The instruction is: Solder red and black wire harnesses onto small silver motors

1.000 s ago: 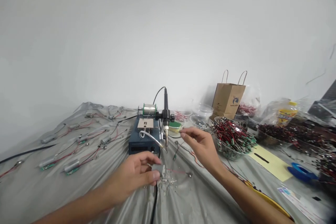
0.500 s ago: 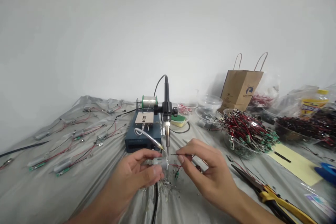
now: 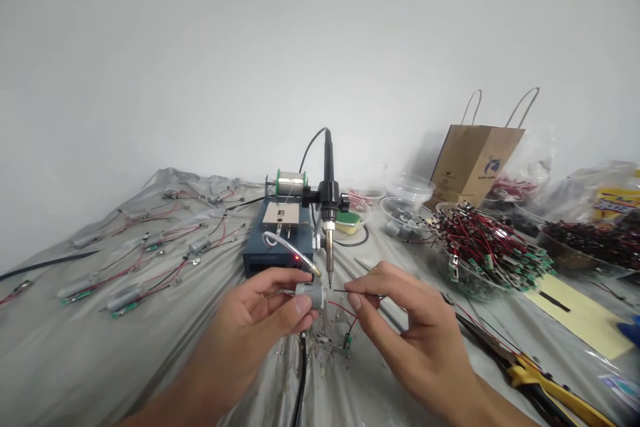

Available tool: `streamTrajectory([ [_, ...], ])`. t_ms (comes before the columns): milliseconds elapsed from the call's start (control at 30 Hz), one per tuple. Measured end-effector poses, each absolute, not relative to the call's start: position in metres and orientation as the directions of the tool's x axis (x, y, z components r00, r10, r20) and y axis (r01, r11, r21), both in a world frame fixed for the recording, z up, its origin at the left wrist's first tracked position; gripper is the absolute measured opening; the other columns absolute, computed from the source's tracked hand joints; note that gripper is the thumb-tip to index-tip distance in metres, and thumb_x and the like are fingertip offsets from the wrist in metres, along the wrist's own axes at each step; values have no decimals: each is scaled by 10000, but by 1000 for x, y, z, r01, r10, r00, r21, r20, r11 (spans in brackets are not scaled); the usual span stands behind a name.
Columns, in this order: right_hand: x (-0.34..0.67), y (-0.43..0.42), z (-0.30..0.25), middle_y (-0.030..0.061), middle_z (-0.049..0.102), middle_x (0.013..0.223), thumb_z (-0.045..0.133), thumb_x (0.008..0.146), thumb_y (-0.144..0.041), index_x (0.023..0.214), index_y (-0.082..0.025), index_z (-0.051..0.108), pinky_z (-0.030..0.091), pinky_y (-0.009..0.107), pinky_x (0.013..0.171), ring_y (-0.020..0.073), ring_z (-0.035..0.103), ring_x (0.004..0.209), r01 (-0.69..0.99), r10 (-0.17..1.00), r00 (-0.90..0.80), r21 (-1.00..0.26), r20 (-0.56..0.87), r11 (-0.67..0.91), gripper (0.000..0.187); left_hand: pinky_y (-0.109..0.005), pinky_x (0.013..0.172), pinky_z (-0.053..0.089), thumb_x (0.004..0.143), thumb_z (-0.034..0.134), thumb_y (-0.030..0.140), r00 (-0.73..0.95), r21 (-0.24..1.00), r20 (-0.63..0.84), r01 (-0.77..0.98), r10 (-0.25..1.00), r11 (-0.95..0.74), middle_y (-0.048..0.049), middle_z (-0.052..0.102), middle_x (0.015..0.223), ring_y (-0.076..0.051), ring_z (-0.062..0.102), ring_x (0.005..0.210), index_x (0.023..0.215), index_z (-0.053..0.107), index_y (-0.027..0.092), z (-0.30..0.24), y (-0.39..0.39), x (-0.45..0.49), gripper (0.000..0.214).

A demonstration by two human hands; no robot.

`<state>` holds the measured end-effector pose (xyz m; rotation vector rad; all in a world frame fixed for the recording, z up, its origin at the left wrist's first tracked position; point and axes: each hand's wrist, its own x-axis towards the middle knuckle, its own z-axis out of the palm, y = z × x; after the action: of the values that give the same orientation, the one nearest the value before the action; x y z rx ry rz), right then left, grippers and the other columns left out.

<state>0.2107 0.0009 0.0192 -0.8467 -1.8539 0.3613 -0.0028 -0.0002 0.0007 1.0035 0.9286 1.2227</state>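
- While our left hand (image 3: 265,317) sits just below the middle of the frame, its thumb and fingers are clamped on a small grey motor (image 3: 309,295), which lies roughly level with its shaft end towards our palm.
- Our right hand (image 3: 413,320), right of centre, has thumb and forefinger pressed together on a thin black wire (image 3: 340,291); its bare-looking end points left at the motor, near it, and we cannot tell whether they touch.
- From the motor's right end we see a red wire (image 3: 340,307) running towards a small green board (image 3: 347,343) that hangs below the right fingers.
- Right above the gap between our hands, the soldering iron (image 3: 329,247) hangs tip down in its holder, with the tip close to the motor's end.
- A curved feed tube (image 3: 290,247) reaches to that tip from the blue soldering station (image 3: 255,247), where a red light glows and a solder spool (image 3: 292,183) sits at the back.
- At the left of the frame, we have wired motors (image 3: 125,297) spread over the grey sheet (image 3: 200,367).
- Towards the lower right lie yellow-handled pliers (image 3: 550,387).
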Motion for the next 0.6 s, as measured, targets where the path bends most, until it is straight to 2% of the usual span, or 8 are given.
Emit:
streamTrajectory([
  [133,209,0,21,10,677,722,661,944,-159,939,-241,777,497,308,626,177,636,662,396,696,-218,-589,685,704,142,-242,764,592,799,889,359,103,953,-35,-296,994,64,-4,814,799,-158,739,779,1046,799,243,0,0,-4,287],
  [600,206,-1,20,7,684,738,663,950,-167,967,-245,778,488,302,620,172,631,671,417,689,-210,-574,694,705,141,-228,747,572,790,895,376,105,959,-3,-281,994,33,-3,829,815,-151,742,774,1055,790,242,3,-1,-4,315],
])
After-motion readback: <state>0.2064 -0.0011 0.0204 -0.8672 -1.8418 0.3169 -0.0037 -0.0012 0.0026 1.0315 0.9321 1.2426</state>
